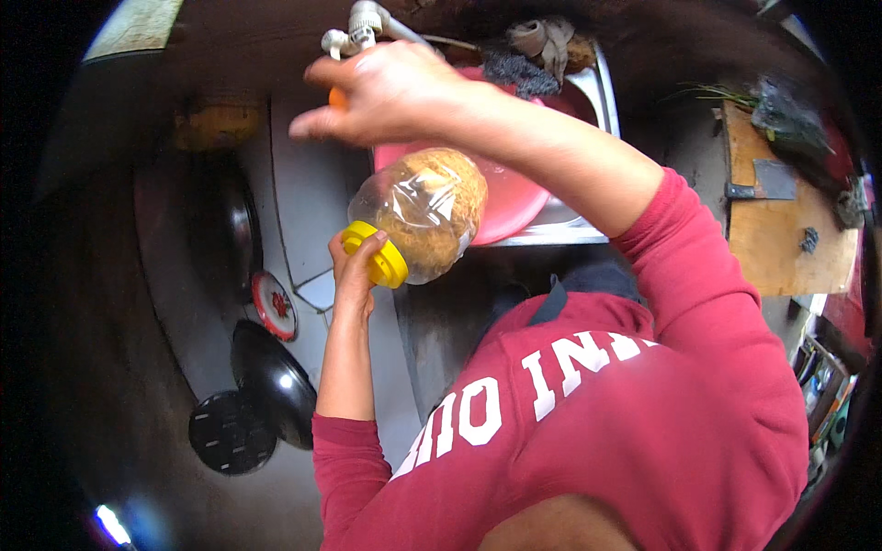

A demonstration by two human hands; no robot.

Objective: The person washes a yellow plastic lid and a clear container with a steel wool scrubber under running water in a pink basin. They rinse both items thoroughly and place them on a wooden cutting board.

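A clear plastic jar (431,206) with a yellow screw lid (375,255) lies tilted in front of me, with golden-brown shredded matter in it. My left hand (358,265) grips the jar by its lid. Blurred, my right hand (386,93) reaches across above the jar, close to a white plastic tap (365,24), thumb and fingers apart. Something small and orange (337,98) shows between the thumb and fingers; whether the hand holds it, I cannot tell. Under my right forearm a pink plastic basin (513,206) rests in a steel sink (599,89), beside dark scouring mesh (522,74).
On the right, a cleaver (765,184) lies on a wooden board (785,241), below greens in a plastic bag (789,117). At left are a black wok (275,386), a black perforated disc (231,432) and a red-rimmed enamel plate (275,306) on the tiled counter (310,186).
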